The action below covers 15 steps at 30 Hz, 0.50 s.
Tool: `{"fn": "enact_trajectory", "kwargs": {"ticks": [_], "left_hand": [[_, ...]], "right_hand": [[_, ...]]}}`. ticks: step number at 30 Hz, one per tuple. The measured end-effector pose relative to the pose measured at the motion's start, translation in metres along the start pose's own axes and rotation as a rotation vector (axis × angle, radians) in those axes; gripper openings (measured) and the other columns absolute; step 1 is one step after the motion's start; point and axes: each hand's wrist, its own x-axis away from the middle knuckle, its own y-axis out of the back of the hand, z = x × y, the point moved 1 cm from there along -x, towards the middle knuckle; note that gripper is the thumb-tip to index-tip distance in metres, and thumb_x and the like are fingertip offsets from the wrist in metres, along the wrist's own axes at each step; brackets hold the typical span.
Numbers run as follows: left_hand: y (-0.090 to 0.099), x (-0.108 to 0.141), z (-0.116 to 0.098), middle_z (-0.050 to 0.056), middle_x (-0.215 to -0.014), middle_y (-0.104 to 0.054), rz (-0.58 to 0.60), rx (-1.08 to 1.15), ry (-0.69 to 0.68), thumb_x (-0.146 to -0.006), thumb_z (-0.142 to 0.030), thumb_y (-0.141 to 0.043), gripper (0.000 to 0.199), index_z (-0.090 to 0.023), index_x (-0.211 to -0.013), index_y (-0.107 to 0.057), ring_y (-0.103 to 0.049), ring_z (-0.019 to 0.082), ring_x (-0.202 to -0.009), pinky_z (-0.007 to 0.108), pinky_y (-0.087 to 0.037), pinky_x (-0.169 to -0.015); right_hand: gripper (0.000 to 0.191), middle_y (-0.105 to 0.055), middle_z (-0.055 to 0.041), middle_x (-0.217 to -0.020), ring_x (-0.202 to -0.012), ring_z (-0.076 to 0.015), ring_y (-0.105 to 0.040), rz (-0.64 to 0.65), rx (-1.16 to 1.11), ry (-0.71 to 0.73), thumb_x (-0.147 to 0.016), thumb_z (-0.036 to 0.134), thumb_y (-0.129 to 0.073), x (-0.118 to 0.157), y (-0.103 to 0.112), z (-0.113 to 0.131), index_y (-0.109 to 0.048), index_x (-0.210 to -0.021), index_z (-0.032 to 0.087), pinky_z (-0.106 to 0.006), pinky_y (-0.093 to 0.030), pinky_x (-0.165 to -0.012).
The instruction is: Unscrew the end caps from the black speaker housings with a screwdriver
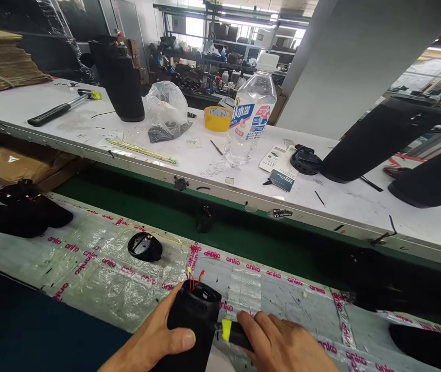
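My left hand [162, 336] is closed around a black, fabric-covered speaker-like housing [195, 328], its thumb lying across the front. The open top end faces up, and thin red wires [192, 281] with small red and yellow plugs stick out of it. In my right hand [278, 341] is a black-handled tool with a yellow-green band [226, 329]; its narrow dark end meets the right side of the housing near the top. Whether that end is pressed in or only touching, I cannot tell. A loose black oval cap [145, 246] lies beyond my left hand.
Behind the taped lower surface [104, 279] runs a raised white bench [189, 168]. It carries a hammer [59, 109], black housings [121, 82], a plastic bag [168, 111], yellow tape [218, 119] and a water bottle [252, 111]. Black parts [22, 212] lie at left.
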Motion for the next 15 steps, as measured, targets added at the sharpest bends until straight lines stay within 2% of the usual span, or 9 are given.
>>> {"fn": "enact_trajectory", "kwargs": {"ticks": [3, 8, 11, 15], "left_hand": [[0.0008, -0.0009, -0.0007, 0.008, -0.151, -0.064, -0.011, -0.038, 0.004, -0.071, -0.048, -0.088, 0.088, -0.030, -0.148, -0.053, -0.047, 0.041, -0.147, 0.057, -0.029, -0.125], [-0.0011, -0.0015, -0.0034, 0.009, -0.147, -0.067, 0.034, -0.092, -0.009, -0.076, -0.049, -0.085, 0.082, -0.029, -0.148, -0.052, -0.058, 0.041, -0.137, 0.055, -0.045, -0.116], [0.0000, 0.0001, -0.0019, 0.010, -0.150, -0.064, -0.053, -0.210, 0.007, -0.073, -0.054, -0.086, 0.088, -0.028, -0.149, -0.050, -0.052, 0.043, -0.143, 0.055, -0.041, -0.119], [0.0034, 0.0032, 0.0046, 0.014, -0.158, -0.056, -0.198, -0.292, 0.031, -0.067, -0.057, -0.090, 0.100, -0.024, -0.152, -0.048, -0.038, 0.049, -0.151, 0.061, -0.032, -0.124]], "right_hand": [[0.053, -0.064, 0.0041, -0.078, -0.053, -0.0170, -0.064, -0.009, 0.056, -0.026, -0.076, 0.014, -0.073, 0.0012, -0.0048, 0.0025, -0.051, -0.124, 0.016, -0.033, -0.040, -0.039], [0.058, -0.066, 0.0014, -0.078, -0.050, -0.0181, -0.063, -0.017, 0.109, -0.042, -0.077, 0.018, -0.069, 0.0019, -0.0072, 0.0076, -0.049, -0.132, 0.010, -0.035, -0.035, -0.037], [0.057, -0.064, 0.0000, -0.074, -0.047, -0.0200, -0.060, -0.010, 0.177, -0.035, -0.075, 0.015, -0.063, 0.0019, -0.0051, 0.0091, -0.050, -0.129, 0.009, -0.036, -0.029, -0.037], [0.057, -0.063, -0.0005, -0.072, -0.044, -0.0198, -0.057, 0.014, 0.209, -0.008, -0.075, 0.016, -0.061, 0.0017, -0.0049, 0.0104, -0.050, -0.130, 0.007, -0.038, -0.024, -0.039]]}}
